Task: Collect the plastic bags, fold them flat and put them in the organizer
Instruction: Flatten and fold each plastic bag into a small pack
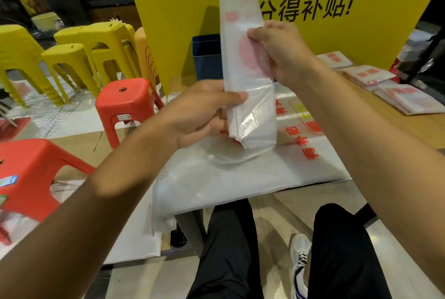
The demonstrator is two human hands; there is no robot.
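While both hands (pixel 240 86) grip a folded bag (pixel 243 57), 2 red stools (pixel 127 103) flank the bag-strewn wooden table (pixel 397 120).

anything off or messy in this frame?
One thing: the stack of flat plastic bags overhangs the table's near edge and droops at its left corner. The folded bag, held upright by the left hand and right hand, looks neat, as do the folded piles.
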